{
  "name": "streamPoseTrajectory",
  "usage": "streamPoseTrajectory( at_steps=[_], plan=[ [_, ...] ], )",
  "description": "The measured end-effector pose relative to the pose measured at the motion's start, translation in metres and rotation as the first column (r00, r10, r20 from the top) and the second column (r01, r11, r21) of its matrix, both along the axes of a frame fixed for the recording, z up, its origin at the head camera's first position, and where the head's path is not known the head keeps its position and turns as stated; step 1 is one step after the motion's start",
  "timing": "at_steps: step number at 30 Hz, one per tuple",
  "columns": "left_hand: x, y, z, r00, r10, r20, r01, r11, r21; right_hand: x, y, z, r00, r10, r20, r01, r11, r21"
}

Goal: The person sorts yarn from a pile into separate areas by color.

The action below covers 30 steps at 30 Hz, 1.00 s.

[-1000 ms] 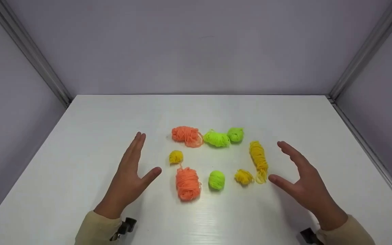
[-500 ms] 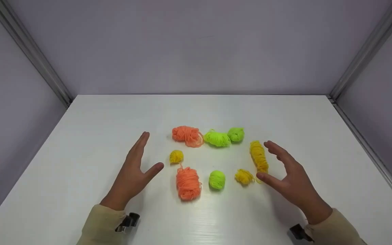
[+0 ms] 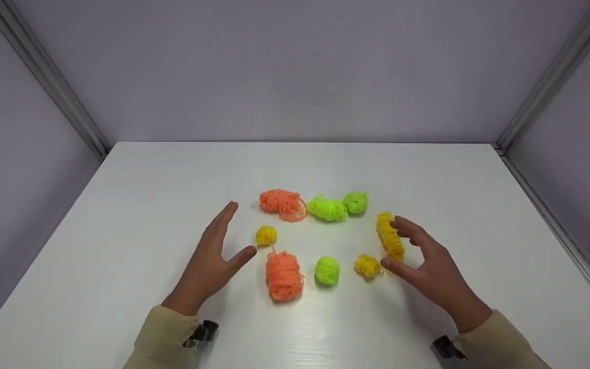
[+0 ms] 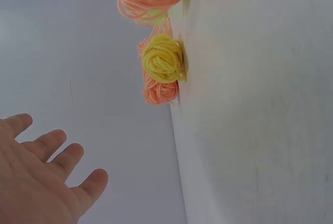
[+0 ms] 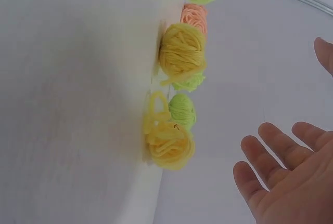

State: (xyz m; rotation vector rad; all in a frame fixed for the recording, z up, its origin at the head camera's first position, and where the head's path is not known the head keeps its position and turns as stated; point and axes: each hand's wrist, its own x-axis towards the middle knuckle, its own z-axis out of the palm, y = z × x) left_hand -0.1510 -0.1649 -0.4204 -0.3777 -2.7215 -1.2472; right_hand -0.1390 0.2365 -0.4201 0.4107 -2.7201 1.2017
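Here we are with yarn in three bright colours sitting mid-bench [image 3: 182,174], and both hands poised over it. On the near side we have the coral bundle [image 3: 283,277], wound thick and upright in shape, strands wrapping across its middle, a loose end poking up toward the little yellow ball [image 3: 266,236]. That one's round, and from the left wrist we see its strands coiling in rings. Along the far row, we get the coral skein [image 3: 279,202], slack loops spilling at its right end, then the lime skein [image 3: 327,209], plump and loosely gathered, with the smooth lime ball [image 3: 356,202] right up against it. Nearer us sits the lime roll [image 3: 327,271], neat and tightly wound. To the right, we spot the yellow tuft [image 3: 367,266], scruffy and loose, and beside it the long yellow skein [image 3: 390,245], ridged with wraps, a floppy loop at its near end. Now the hands! The left hand [image 3: 210,266] hangs just left of the yarn, thumb spread wide from straight fingers. The right hand [image 3: 433,266], fingers softly bent, leaves a wide gap to its thumb, nearest the long yellow skein but apart from it.
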Motion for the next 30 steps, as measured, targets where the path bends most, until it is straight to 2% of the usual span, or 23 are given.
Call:
streamPoseTrajectory(
  at_steps=[10,16,23,30],
  plan=[
    [0.0,0.006,-0.004,1.0,-0.003,0.013,0.003,1.0,0.019,-0.004,-0.004,-0.003,0.997,-0.013,0.078,0.014,1.0,-0.01],
    [-0.002,0.009,-0.006,1.0,-0.001,0.02,0.001,0.999,0.033,-0.006,-0.006,-0.009,0.997,-0.014,0.077,0.016,1.0,-0.025],
    [-0.006,0.012,-0.008,0.998,0.006,0.062,-0.009,0.999,0.043,-0.008,-0.01,-0.01,0.994,0.002,0.106,0.001,1.0,-0.029],
    [-0.012,0.013,-0.012,0.995,0.009,0.104,-0.019,0.995,0.097,-0.01,-0.012,-0.013,0.99,0.031,0.134,-0.023,0.998,-0.062]
  ],
)
